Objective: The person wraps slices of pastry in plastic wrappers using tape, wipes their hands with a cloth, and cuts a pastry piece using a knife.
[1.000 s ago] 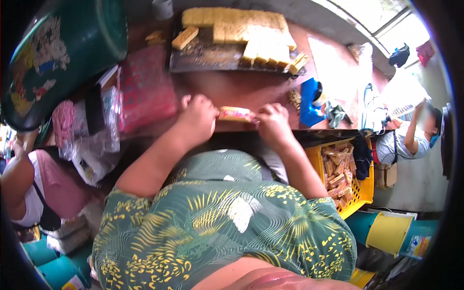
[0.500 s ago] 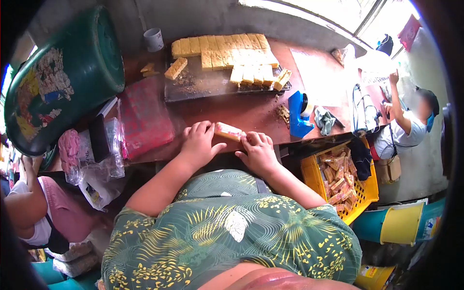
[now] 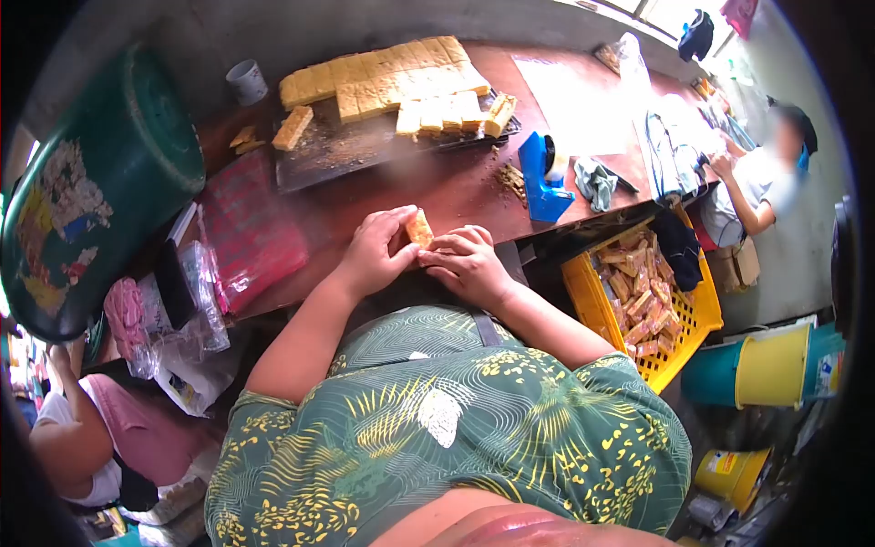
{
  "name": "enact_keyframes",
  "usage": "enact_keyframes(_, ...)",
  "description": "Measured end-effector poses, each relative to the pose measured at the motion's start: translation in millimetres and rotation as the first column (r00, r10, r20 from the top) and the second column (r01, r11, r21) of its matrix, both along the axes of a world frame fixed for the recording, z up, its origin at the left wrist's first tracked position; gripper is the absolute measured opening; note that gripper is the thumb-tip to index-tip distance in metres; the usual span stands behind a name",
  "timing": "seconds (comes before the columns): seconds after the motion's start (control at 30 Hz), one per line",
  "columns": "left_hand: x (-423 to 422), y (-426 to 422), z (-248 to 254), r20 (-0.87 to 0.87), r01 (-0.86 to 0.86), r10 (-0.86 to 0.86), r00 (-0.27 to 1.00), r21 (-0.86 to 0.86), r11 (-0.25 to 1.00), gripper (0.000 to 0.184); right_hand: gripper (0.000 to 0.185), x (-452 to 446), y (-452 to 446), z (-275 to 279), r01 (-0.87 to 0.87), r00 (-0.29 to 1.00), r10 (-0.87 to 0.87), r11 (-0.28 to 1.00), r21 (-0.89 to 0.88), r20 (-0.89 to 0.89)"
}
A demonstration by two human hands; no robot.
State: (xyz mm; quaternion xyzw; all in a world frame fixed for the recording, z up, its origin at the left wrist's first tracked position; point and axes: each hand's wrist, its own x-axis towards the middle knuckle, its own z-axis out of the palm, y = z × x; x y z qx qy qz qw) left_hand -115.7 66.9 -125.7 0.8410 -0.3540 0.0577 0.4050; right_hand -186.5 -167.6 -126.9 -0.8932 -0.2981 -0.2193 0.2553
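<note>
Left hand [image 3: 372, 252] and right hand [image 3: 473, 264], half-curled, hold one bar [image 3: 419, 230].

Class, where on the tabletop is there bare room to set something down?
Bare tabletop lies between the baking tray and the hands, bordered by red plastic sheeting and crumbs beside the blue tape dispenser. It's crowded left, with green tub and clear plastic bags, and right, with grey cloth and cables. Glare obscures the stretch behind the dispenser.
</note>
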Motion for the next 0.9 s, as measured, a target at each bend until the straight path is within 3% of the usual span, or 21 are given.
enact_keyframes(0.07, -8, -1, 5, 0.055, 0.003, -0.009, 0.998, 0.112, 0.994, 0.080, 0.035, -6, -1, 4, -0.006, 0.994, 0.010, 0.999, 0.040, -0.110)
enact_keyframes(0.13, -10, -4, -2, 0.090, -0.030, 0.015, 0.996, 0.167, 0.986, 0.083, 0.045, -7, -1, 15, 0.016, 0.957, 0.018, 0.994, 0.112, -0.289)
enact_keyframes(0.23, -11, -4, -2, 0.095, -0.062, 0.045, 0.994, 0.189, 0.980, 0.083, 0.052, -8, -31, 49, 0.023, 0.997, -0.015, 0.995, 0.094, -0.080)
enact_keyframes(0.3, -10, -4, 1, 0.074, -0.071, 0.061, 0.995, 0.152, 0.986, 0.082, 0.052, 7, -71, 53, 0.103, 0.987, -0.142, 0.914, 0.392, 0.072)
enact_keyframes(0.37, -12, -6, 2, 0.043, -0.068, 0.065, 0.997, 0.087, 0.994, 0.082, 0.045, 19, -131, 49, 0.461, 0.861, -0.506, 0.748, 0.478, -0.039)
enact_keyframes(0.43, -11, -6, -1, 0.069, -0.059, 0.050, 0.996, 0.134, 0.989, 0.082, 0.036, 27, -190, 41, 0.575, 0.818, -0.422, 0.612, 0.544, -0.391)
enact_keyframes(0.53, -8, -6, 4, 0.062, -0.035, 0.025, 0.998, 0.156, 0.987, 0.082, 0.033, 39, -222, 39, 0.614, 0.735, -0.247, 0.640, 0.463, -0.632)
enact_keyframes(0.63, -9, -5, 3, 0.050, -0.031, 0.024, 0.998, 0.146, 0.989, 0.081, 0.030, 54, -230, 39, 0.666, 0.600, -0.260, 0.687, 0.291, -0.757)
enact_keyframes(0.77, -10, -5, 6, 0.030, -0.026, 0.022, 0.999, 0.136, 0.990, 0.081, 0.029, 73, -236, 30, 0.675, 0.552, -0.350, 0.720, 0.160, -0.757)
enact_keyframes(0.9, -8, -4, 3, 0.045, -0.026, 0.020, 0.999, 0.134, 0.991, 0.080, 0.040, 81, -245, 23, 0.677, 0.551, -0.383, 0.725, 0.128, -0.742)
